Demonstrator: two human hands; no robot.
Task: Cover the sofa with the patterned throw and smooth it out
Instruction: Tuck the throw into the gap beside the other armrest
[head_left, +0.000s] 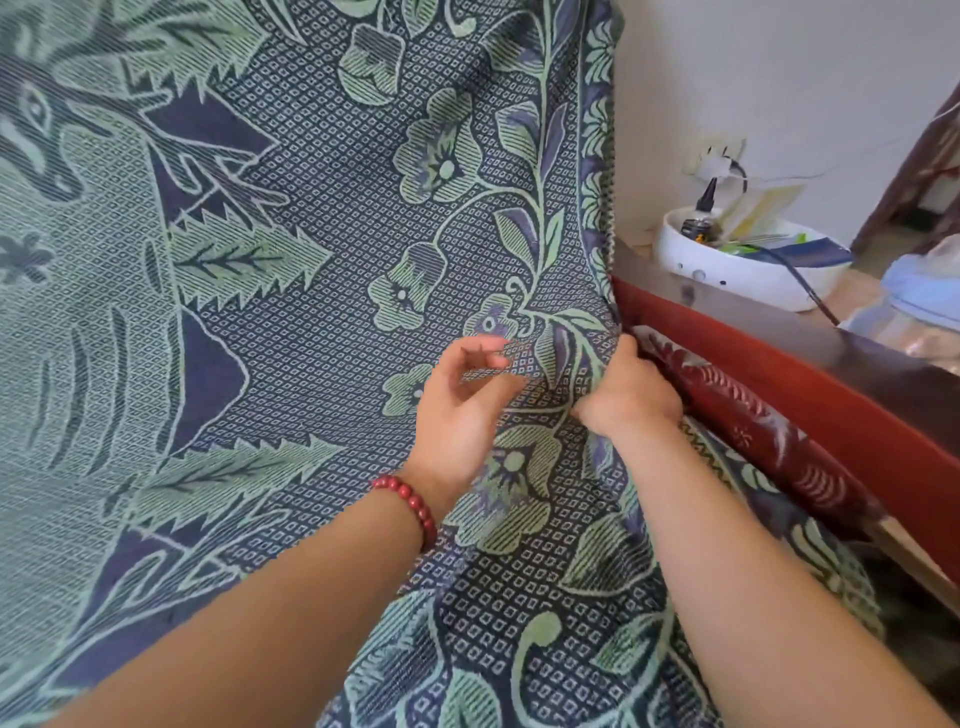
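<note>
The patterned throw (322, 270) is spread wide and fills nearly all the view. It hangs down the back and reaches as far as the red sofa arm (810, 410), where its border bunches up. The right hand (631, 389) is just beside the sofa arm, with its fingers curled around a fold of the throw's edge. The left hand (457, 410), a little farther from the sofa arm, hovers over the cloth with loosely curled fingers. It seems to hold nothing, though the fingertips are blurred.

The throw is a thick woven textile, soft and limp but probably with some weight. I think it will drape and crease easily and will slide little on the red cloth (737, 410) that lies under it against the sofa arm. It is best to take it at the border or a corner (not in the middle, where it only gathers) and then to stroke it flat with the palms.

Behind the sofa arm a white bowl (727, 270) with a small bottle (701, 213) stands on a tabletop (852, 291). No brand or writing can be read anywhere.
</note>
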